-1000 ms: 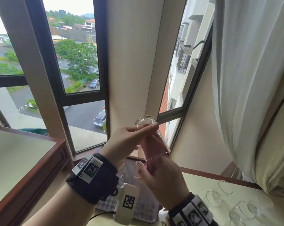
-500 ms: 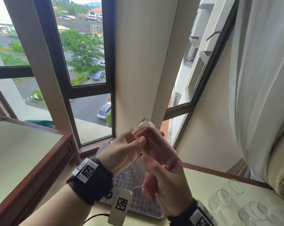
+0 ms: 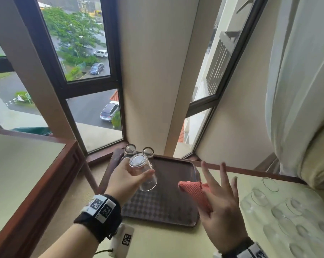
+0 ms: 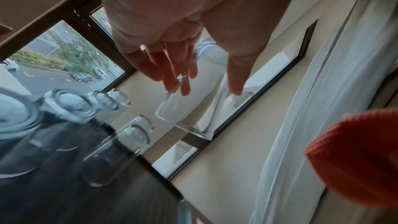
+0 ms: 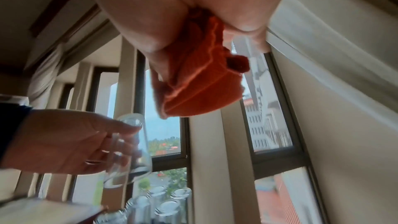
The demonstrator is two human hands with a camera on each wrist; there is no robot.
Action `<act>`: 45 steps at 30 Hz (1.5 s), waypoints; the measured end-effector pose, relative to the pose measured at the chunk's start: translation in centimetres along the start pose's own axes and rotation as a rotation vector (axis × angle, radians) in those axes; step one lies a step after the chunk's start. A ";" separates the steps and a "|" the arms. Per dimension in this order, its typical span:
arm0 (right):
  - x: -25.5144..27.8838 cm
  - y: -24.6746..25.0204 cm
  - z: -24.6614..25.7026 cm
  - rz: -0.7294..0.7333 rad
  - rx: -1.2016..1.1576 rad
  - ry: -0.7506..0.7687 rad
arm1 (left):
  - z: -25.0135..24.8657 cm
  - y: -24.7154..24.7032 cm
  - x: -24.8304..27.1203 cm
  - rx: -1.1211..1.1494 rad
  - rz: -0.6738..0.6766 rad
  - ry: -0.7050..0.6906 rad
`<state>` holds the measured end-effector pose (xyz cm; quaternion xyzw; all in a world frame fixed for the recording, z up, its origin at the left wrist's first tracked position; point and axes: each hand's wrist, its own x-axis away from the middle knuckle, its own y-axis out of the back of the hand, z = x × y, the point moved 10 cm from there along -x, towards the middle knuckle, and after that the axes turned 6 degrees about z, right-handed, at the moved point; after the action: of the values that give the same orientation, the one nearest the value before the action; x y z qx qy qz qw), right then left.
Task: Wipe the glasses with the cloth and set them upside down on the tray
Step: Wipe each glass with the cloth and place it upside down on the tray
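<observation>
My left hand [image 3: 133, 176] grips a clear glass [image 3: 143, 173] by its side, base up and slightly tilted, just above the left part of the brown tray [image 3: 166, 207]. In the left wrist view the fingers [image 4: 172, 67] wrap that glass [image 4: 193, 105]. Two glasses [image 3: 130, 150] [image 3: 148, 152] stand upside down at the tray's far left corner. My right hand [image 3: 216, 190] hovers over the tray's right edge. It pinches an orange cloth [image 3: 193, 192] [image 5: 198, 88] with the other fingers spread, apart from the glass.
Several upright clear glasses [image 3: 280, 207] crowd the beige table at the right. A wood-rimmed table [image 3: 23, 174] stands to the left, windows [image 3: 94, 107] lie behind the tray, and a white curtain [image 3: 297, 90] hangs at the right.
My right hand has pulled the cloth out of the glass and moved right. The left hand has lowered the glass, base up, over the tray. The head view has tipped down.
</observation>
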<state>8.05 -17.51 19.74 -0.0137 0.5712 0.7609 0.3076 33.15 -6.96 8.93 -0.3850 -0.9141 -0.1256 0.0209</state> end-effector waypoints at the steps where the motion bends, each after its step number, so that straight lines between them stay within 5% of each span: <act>1: 0.4 -0.7 0.4 0.032 -0.009 0.069 | 1.8 0.0 -0.2 -0.073 -0.019 0.048; 7: 2.2 -3.6 0.7 0.188 -0.151 0.089 | 7.9 -1.6 -0.4 -0.411 0.028 0.232; 16: 4.1 -5.2 -0.2 0.232 -0.179 -0.013 | 11.5 -3.6 -1.7 -0.577 0.077 0.340; 45: 10.3 -0.9 -11.1 0.296 -0.218 -0.356 | 11.4 -6.1 -3.6 -0.461 -0.093 0.425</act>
<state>-3.56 -22.44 11.26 0.1712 0.4184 0.8451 0.2854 31.97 -10.77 -3.84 -0.3023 -0.8535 -0.4077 0.1180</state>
